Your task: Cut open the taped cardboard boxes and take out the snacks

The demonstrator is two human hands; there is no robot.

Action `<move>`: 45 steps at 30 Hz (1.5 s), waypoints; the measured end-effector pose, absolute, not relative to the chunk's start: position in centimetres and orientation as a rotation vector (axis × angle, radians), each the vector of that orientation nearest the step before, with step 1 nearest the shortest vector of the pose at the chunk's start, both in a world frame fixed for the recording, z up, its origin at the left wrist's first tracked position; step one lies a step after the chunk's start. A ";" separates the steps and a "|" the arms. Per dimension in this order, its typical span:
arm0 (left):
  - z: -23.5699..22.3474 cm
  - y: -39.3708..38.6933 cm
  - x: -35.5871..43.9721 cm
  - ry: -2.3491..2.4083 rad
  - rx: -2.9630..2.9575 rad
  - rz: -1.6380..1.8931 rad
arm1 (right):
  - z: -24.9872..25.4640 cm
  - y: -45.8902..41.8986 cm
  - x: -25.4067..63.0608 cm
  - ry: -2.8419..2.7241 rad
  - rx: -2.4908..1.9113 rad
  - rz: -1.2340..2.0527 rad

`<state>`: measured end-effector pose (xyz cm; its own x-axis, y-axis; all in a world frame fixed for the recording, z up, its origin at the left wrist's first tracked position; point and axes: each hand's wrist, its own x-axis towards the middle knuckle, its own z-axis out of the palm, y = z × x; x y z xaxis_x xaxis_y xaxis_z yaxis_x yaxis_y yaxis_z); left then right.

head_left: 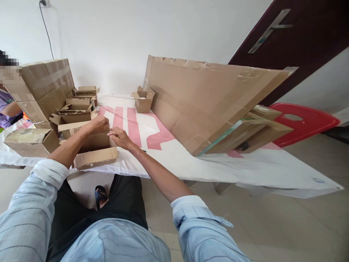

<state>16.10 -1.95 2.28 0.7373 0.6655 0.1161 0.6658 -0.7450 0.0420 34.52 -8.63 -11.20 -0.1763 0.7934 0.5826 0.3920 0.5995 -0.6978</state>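
Observation:
An opened cardboard box [95,157] lies in front of me at the table's near edge, its front flap folded out toward me. My left hand [98,124] is closed like a fist above the box's far side. My right hand [120,138] is at the box's right corner, its thumb and fingers pinched together close to the left hand. Whatever the fingers of either hand hold is too small or hidden to make out. Just behind is another open cardboard carton [73,118], and a closed, taped carton [31,141] lies to the left.
A wall of stacked taped cartons [49,78] rises at the left, with a person's arm [12,109] beyond it. A small open box [143,103] stands near a large cardboard panel [201,98]. Flat boxes [253,127] and a red chair [305,118] are at the right.

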 end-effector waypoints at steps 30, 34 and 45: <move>3.7 -6.1 13.8 -0.940 -2.912 -0.195 | -9.1 -8.0 33.4 -1.450 -0.941 0.958; 3.6 -7.2 15.3 -0.968 -2.758 -0.126 | -8.8 -8.5 33.6 -1.461 -0.950 0.971; 2.6 -5.9 15.4 -0.841 -2.911 -0.352 | -9.2 -8.4 34.2 -1.467 -0.994 0.997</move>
<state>15.43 -5.89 2.65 0.8218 0.5144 0.2449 0.5354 -0.8443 -0.0231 34.22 -8.38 -9.20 -0.1009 0.9489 0.2989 0.0711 0.3065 -0.9492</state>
